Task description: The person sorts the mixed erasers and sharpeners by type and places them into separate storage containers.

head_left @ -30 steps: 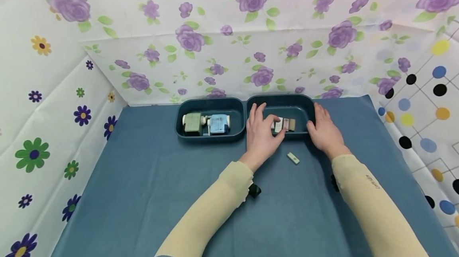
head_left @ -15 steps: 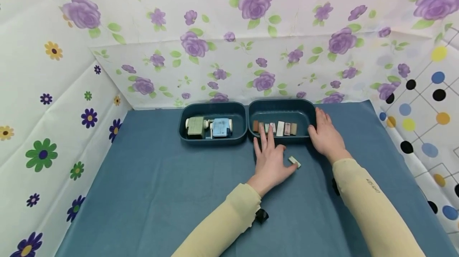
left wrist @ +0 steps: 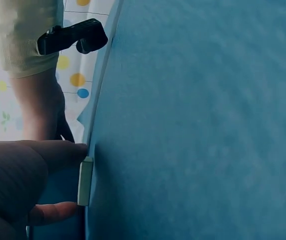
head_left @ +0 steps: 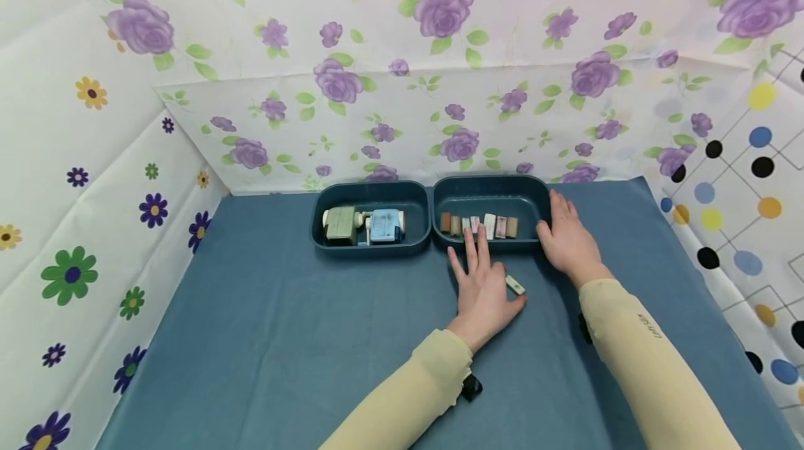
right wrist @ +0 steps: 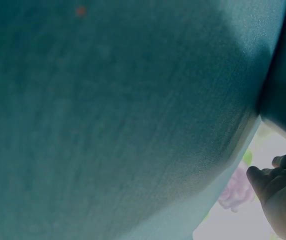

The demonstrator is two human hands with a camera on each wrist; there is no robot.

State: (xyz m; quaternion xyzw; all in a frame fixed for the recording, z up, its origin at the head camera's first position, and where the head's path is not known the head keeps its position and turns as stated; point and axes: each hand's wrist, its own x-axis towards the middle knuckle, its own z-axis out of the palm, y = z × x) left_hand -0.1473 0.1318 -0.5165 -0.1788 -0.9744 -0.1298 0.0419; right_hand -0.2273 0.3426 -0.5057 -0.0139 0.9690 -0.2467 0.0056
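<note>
A small pale green, eraser-like block (head_left: 516, 285) lies on the blue cloth in front of the right tray (head_left: 546, 200). My left hand (head_left: 486, 300) is over the cloth, thumb and index finger at opposite ends of this block. In the left wrist view the block (left wrist: 85, 182) shows between thumb and finger; firm contact cannot be made out. The other left fingers stretch to the tray's front rim. With fairly straight fingers, my right hand (head_left: 571, 241) rests against the tray's right wall. Inside it stands a row of similar small blocks (head_left: 489, 226) in brown, white and tan.
Touching the right tray, a second dark tray (head_left: 414, 248) holds a green boxy item (head_left: 340, 224) and a blue one (head_left: 384, 225), both with white round parts. A flowered sheet (head_left: 402, 122) rises right behind the trays.
My left hand has come back from inside the right tray, down and right to the loose block, leaving the row of blocks in view. My right hand stays at the tray's side.
</note>
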